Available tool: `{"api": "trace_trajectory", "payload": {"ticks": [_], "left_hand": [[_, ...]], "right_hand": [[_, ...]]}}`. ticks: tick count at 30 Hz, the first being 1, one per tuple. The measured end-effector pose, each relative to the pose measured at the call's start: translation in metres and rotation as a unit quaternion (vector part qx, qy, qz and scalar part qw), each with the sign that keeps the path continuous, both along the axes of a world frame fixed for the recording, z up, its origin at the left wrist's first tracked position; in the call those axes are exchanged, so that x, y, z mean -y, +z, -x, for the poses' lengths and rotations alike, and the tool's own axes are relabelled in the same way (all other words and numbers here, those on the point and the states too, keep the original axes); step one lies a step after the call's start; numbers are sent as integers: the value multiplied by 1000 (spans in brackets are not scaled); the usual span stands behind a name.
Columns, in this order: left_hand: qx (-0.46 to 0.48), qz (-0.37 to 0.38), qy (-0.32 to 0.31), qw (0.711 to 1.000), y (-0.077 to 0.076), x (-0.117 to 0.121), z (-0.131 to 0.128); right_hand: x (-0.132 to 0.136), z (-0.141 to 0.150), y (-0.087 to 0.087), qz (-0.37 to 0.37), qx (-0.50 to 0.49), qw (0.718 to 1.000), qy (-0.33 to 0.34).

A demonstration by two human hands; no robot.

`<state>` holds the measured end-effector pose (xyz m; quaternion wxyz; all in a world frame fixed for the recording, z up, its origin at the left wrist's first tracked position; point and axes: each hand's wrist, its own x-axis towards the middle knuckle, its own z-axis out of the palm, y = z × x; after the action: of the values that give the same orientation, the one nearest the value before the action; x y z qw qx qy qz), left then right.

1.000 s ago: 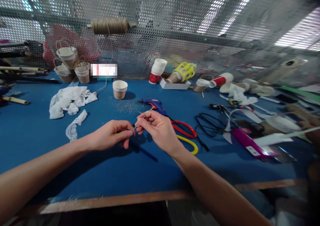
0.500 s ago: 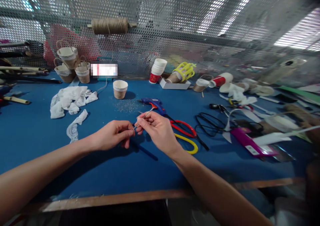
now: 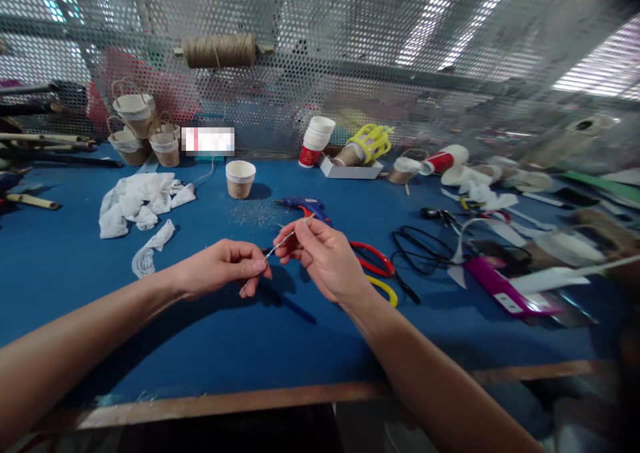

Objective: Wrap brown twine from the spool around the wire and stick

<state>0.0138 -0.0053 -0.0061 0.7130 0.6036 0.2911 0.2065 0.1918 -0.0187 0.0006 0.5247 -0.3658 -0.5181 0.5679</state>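
Observation:
Both my hands meet over the blue table top (image 3: 75,266), just in front of me. My left hand (image 3: 225,269) is closed in a pinch on the lower part of a thin pale stick (image 3: 280,243). The fingers of my right hand (image 3: 320,256) pinch the same stick higher up; its upper tip pokes out above them. The stick slants up to the right between the two hands. A blue glue gun (image 3: 306,205) lies just behind my right hand. Red-handled scissors (image 3: 373,259) and yellow-handled scissors (image 3: 384,290) lie beside my right wrist.
A twine-wrapped paper cup (image 3: 241,178) stands behind the hands, with white lace scraps (image 3: 135,207) to its left. Small basket cups (image 3: 137,127), a stack of paper cups (image 3: 316,141) and a twine spool (image 3: 219,51) sit along the perforated metal back wall. Black cable (image 3: 417,246), a purple tool (image 3: 493,284) and clutter fill the right side.
My right hand has slid a little up and right along the stick. More of the stick now shows, with its lower end poking out below my left fingers.

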Motion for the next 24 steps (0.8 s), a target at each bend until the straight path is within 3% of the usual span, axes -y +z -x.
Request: {"api": "trace_trajectory", "payload": {"ticks": [16,20,24], "left_hand": [[-5,22,-41,999,1,2,1],[15,28,-20,999,1,2,-1],[40,36,9,999,2,6,-5]], "right_hand": [[-2,-4,5,3,-7,1000,-8],[-1,-4,4,2,2,1000,-25],[0,-1,2,1,29,1000,2]]}}
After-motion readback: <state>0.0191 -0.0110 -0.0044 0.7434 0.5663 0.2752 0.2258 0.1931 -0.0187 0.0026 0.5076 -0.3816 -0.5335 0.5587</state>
